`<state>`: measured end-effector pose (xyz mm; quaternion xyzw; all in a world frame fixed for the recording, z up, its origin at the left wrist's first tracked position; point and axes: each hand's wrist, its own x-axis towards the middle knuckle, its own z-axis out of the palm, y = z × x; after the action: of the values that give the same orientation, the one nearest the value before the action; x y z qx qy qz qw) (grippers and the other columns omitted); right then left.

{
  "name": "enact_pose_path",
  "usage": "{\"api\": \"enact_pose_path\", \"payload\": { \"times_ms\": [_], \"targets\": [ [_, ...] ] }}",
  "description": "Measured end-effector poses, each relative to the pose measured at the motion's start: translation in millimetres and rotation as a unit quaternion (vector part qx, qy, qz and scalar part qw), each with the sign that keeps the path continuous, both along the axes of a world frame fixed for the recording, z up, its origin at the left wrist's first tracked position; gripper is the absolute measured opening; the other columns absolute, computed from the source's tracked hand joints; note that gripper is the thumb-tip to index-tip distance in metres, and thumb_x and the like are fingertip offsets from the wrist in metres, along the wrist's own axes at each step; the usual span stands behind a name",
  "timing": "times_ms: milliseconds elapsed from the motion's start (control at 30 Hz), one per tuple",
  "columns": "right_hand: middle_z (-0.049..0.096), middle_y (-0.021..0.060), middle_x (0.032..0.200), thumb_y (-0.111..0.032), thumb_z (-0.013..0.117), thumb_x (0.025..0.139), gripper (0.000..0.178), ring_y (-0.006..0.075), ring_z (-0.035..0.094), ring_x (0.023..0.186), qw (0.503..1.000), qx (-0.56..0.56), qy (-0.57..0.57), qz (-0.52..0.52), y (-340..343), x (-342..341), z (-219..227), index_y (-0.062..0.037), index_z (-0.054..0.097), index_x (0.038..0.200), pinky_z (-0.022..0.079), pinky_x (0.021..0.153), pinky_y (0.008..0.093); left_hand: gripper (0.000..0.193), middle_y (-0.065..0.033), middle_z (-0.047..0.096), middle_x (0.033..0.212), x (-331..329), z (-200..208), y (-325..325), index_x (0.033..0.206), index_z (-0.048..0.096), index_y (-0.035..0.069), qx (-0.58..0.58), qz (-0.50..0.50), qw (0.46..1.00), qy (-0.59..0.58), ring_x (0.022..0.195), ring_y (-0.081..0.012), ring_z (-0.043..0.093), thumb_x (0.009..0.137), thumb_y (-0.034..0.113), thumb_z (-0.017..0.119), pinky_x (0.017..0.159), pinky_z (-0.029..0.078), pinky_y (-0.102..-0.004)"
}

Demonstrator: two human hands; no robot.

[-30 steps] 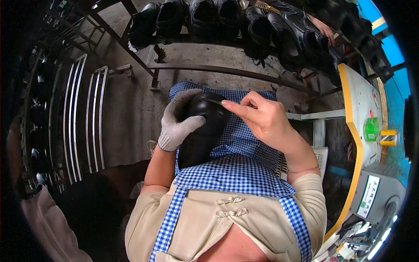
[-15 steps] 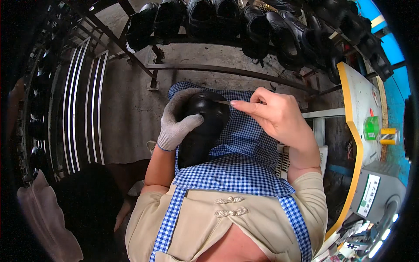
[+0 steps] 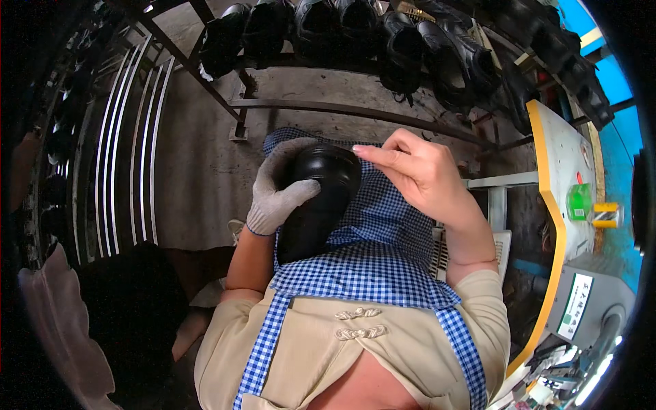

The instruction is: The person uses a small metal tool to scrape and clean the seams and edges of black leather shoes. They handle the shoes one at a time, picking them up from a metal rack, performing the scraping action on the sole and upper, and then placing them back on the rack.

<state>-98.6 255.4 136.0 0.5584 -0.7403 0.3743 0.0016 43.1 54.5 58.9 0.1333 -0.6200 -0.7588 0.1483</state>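
Observation:
My left hand (image 3: 277, 195), in a pale knitted work glove, is wrapped round a black shoe (image 3: 316, 219). The shoe rests on my lap over a blue-and-white checked apron (image 3: 383, 263), its rounded, shiny end pointing away from me. My bare right hand (image 3: 427, 171) is closed in a pinch, thumb and forefinger together at the right edge of that rounded end. A thin stick-like tool showed in this pinch a moment earlier; from here it is mostly hidden at the fingertips.
Black shoes (image 3: 314, 31) line a metal rack (image 3: 342, 108) ahead. To the right, a yellow-edged table (image 3: 547, 167) bears a green container (image 3: 579, 202), a yellow-and-black roll (image 3: 606, 214) and a grey machine (image 3: 594, 290). Metal rails (image 3: 113, 157) stand left, near a dark-clothed person (image 3: 137, 314).
My right hand has shifted slightly left and away from me, from the shoe's top to its right edge. The thin tool, visible across the shoe before, hardly shows. My left hand keeps its hold.

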Motion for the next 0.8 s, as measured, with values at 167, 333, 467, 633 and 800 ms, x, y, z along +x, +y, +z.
{"api": "enact_pose_path", "payload": {
  "times_ms": [167,333,467,633,800],
  "targets": [
    [0.059,0.0075,0.077,0.002,0.069,0.079,0.036,0.0177,0.058,0.058,0.998,0.051,0.000,0.027,14.5,-4.2,4.8,-0.0136,0.072,0.111,0.044,0.051,0.0289,0.066,-0.0128,0.062,0.117,1.2,2.0,-4.4,0.124,0.057,0.001,0.003,0.003,1.000,0.009,0.110,-0.0252,0.059,0.064,0.020,0.080,0.099,0.045,-0.0376],
    [0.059,0.0079,0.077,0.001,0.070,0.077,0.036,0.0184,0.058,0.058,0.998,0.049,0.019,0.022,6.8,1.8,9.4,-0.0135,0.072,0.110,0.045,0.051,0.0292,0.064,-0.0129,0.063,0.117,0.8,6.5,-2.6,0.124,0.056,-0.001,-0.004,0.012,1.000,0.019,0.110,-0.0249,0.059,0.065,0.017,0.077,0.100,0.045,-0.0375],
    [0.059,0.0080,0.078,0.001,0.070,0.077,0.036,0.0189,0.058,0.058,1.000,0.019,0.015,0.013,3.9,-0.8,3.8,-0.0137,0.073,0.110,0.045,0.051,0.0299,0.063,-0.0129,0.063,0.117,0.4,2.1,-4.9,0.123,0.056,-0.001,0.013,0.010,1.000,0.026,0.109,-0.0245,0.060,0.065,0.015,0.076,0.100,0.045,-0.0375],
    [0.059,0.0079,0.078,0.000,0.070,0.077,0.036,0.0195,0.059,0.058,0.998,0.047,0.025,0.038,14.4,-6.1,7.1,-0.0140,0.072,0.110,0.045,0.052,0.0300,0.062,-0.0129,0.063,0.117,0.4,7.1,-3.6,0.123,0.056,-0.001,-0.001,0.015,1.000,0.015,0.110,-0.0244,0.059,0.065,0.013,0.075,0.100,0.045,-0.0374],
    [0.059,0.0077,0.077,-0.001,0.071,0.077,0.036,0.0190,0.059,0.059,0.998,0.034,0.048,0.025,6.0,-3.7,10.4,-0.0145,0.072,0.111,0.045,0.052,0.0295,0.062,-0.0128,0.063,0.117,-2.9,12.8,1.6,0.123,0.056,-0.001,-0.014,0.008,1.000,0.005,0.111,-0.0244,0.059,0.066,0.014,0.075,0.100,0.044,-0.0373]
  ]
}}
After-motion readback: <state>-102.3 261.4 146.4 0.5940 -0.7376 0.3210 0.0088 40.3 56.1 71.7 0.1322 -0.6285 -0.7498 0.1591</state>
